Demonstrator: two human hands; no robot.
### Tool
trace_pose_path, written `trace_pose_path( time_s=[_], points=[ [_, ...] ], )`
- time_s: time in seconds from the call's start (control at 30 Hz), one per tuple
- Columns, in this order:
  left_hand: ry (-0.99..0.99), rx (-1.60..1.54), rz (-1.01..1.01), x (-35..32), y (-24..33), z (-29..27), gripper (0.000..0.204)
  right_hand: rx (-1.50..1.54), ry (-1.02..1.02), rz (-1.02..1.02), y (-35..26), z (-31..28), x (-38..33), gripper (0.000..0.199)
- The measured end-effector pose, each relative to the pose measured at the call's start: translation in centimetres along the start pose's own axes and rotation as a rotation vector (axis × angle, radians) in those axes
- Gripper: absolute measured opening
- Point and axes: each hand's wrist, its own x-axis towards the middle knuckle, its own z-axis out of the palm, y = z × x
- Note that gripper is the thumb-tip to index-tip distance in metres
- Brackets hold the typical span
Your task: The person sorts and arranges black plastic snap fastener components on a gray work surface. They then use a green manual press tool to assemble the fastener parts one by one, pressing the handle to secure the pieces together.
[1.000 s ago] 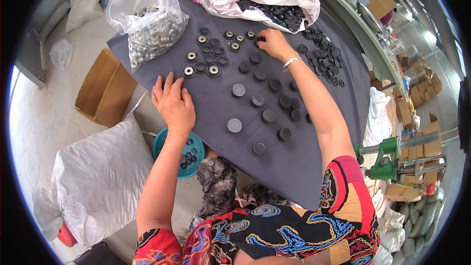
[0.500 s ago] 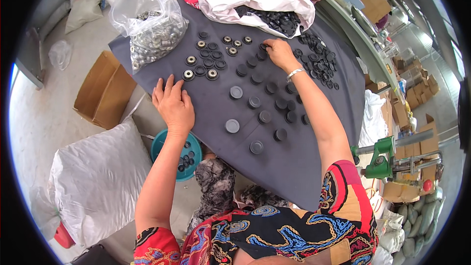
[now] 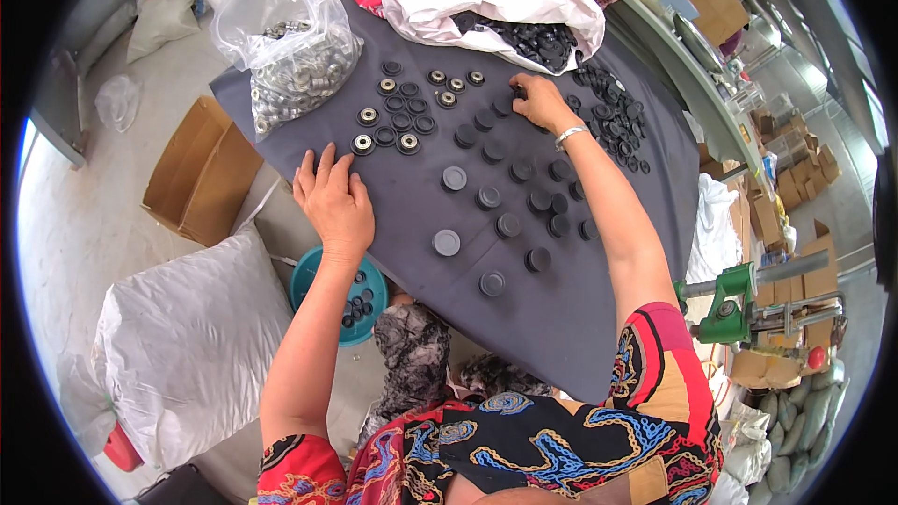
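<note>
My left hand (image 3: 332, 198) lies flat and open on the dark grey cloth-covered table (image 3: 524, 318), just below a row of black rings with metal centres (image 3: 388, 126). My right hand (image 3: 540, 101) reaches to the far side, its fingertips pinched on a small black cap at the edge of a loose pile of black caps (image 3: 613, 126). Between the hands, several round black caps (image 3: 510, 196) sit spread out on the cloth.
A clear plastic bag of metal rings (image 3: 290, 65) stands at the table's far left. A white bag of black parts (image 3: 505, 9) lies at the back. Below the table's left edge are a teal bowl (image 3: 341, 295), a cardboard box (image 3: 201, 173) and a white sack (image 3: 187, 346).
My right hand has slid from the ring rows to the right, toward the loose pile. My left hand has stayed flat in the same spot on the cloth.
</note>
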Motion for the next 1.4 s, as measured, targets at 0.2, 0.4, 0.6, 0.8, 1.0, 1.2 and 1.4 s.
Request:
trace_pose_path(
  time_s=[0.2,0.4,0.6,0.8,1.0,1.2,1.4],
  points=[
    [0.012,-0.011,0.004,0.0,0.1,0.1,0.026,0.087,0.051,0.114,0.6,0.3,-1.4,0.037],
    [0.021,-0.018,0.007,-0.1,-0.1,0.1,0.025,-0.279,0.071,-0.13,0.4,-0.4,-1.4,0.033],
    [0.002,-0.017,0.002,-0.1,0.1,-0.1,0.026,-0.018,0.163,0.056,1.9,-0.7,2.4,0.037],
    [-0.009,-0.003,0.0,0.0,0.2,-0.1,0.027,-0.069,0.122,0.105,3.2,1.1,3.9,0.038],
    [0.004,-0.012,0.005,0.1,0.1,-0.1,0.026,-0.14,0.101,0.121,3.2,0.8,4.6,0.036],
    [0.015,-0.024,0.008,0.0,0.1,0.0,0.026,-0.176,0.078,0.071,3.1,0.1,2.8,0.033],
    [0.039,-0.025,0.016,-0.2,0.0,0.2,0.025,-0.196,-0.018,0.069,2.1,-1.3,-2.4,0.028]
  ],
)
